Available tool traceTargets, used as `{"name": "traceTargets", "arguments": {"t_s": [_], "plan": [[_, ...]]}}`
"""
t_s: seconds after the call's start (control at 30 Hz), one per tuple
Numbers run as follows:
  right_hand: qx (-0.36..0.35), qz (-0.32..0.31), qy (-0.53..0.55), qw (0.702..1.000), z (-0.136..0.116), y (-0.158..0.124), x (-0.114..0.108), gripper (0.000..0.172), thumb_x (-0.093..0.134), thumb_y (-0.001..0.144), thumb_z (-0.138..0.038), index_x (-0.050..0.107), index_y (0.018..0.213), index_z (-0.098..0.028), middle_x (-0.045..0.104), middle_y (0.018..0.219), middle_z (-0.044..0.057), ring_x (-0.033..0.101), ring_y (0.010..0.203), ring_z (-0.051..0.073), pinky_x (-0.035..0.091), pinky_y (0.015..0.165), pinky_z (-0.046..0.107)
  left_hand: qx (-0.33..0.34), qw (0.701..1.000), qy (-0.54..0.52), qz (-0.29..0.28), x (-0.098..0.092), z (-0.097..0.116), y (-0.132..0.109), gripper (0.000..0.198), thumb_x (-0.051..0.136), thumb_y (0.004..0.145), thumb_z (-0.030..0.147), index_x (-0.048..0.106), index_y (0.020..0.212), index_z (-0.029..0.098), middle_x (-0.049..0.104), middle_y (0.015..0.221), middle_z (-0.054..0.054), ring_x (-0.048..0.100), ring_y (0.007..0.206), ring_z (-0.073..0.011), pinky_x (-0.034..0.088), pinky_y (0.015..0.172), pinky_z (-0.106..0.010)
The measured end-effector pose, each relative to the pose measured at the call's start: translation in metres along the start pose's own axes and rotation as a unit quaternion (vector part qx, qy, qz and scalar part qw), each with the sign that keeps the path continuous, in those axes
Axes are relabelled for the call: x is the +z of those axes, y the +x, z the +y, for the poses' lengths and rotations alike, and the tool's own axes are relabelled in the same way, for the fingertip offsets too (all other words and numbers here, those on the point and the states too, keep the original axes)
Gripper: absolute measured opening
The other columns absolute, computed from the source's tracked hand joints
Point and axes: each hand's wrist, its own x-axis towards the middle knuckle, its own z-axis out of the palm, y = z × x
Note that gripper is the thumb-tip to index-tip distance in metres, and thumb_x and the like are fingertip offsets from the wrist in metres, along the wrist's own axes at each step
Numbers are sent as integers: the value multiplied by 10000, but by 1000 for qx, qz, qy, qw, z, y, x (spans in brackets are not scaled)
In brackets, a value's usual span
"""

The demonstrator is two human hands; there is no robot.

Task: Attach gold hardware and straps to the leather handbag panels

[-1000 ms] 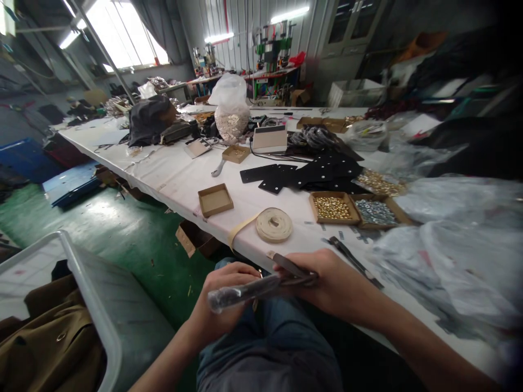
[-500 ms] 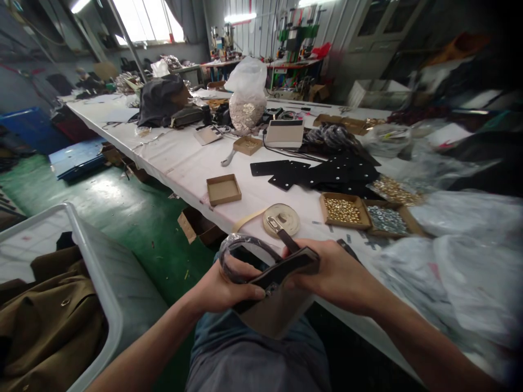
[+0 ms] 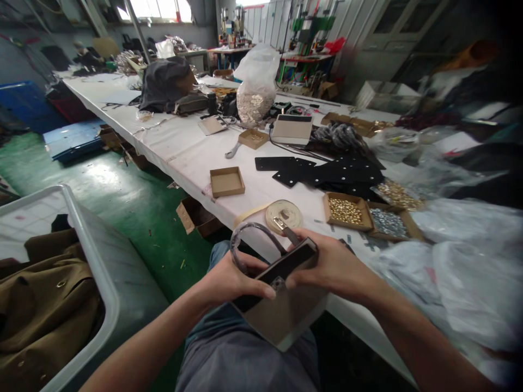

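Between my two hands, above my lap, is a small beige handbag (image 3: 286,321) with a dark top band. My left hand (image 3: 229,280) grips its left side, thumb on the front by a small clear-wrapped clasp (image 3: 278,282). On the right, my right hand (image 3: 330,264) holds the upper edge, its thumb also close to the clasp. A dark handle wrapped in clear plastic (image 3: 255,228) arches up behind my left fingers. A dark strap with a metal buckle (image 3: 281,222) sticks up by my right fingers. The far sides of both hands' grip are hidden.
Along the white-covered table (image 3: 183,158) lie a tape roll (image 3: 285,215), a shallow cardboard box (image 3: 227,182), boxes of gold rivets (image 3: 345,211) and silver rivets (image 3: 388,223), black pieces (image 3: 322,173) and another beige bag (image 3: 292,129). A grey bin (image 3: 118,294) with brown items stands left.
The bag has turned so more of its beige front faces me, and the handle stands more upright. Both hands keep their hold. The view has shifted slightly.
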Motion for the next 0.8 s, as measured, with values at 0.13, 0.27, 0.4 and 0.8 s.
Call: {"name": "traceTargets", "arguments": {"t_s": [0.13,0.27,0.4,0.8], "plan": [[-28,69,-80,994,1,-3,8,1117,1109,618,-364,647,1631,-273,857,1231,60,830,1017,314,644,864,374,-16,999,-7,28,1,-1,0,496,1122,661,434,946,1008,127,849,870,-104,713,682,-181,570,649,-263],[-40,60,-92,993,0,-6,15,1099,1059,693,-352,588,1685,-316,857,1206,49,834,955,300,641,822,376,-21,999,-24,22,-3,-9,4,483,1141,617,424,923,922,119,826,807,-88,689,637,-157,540,612,-240],[-44,76,-117,989,1,-3,21,1066,1021,719,-306,578,1689,-317,864,1192,59,846,1003,330,649,842,395,-19,999,-38,21,-11,-21,9,477,1138,628,425,925,928,123,819,791,-80,672,621,-143,515,592,-225],[-251,41,-344,904,2,14,21,1383,931,810,-135,97,1898,-319,390,1881,163,470,1677,476,317,1424,714,11,997,67,30,-4,-16,27,322,1029,654,278,920,915,123,809,824,-53,671,699,-175,509,633,-259]]}}
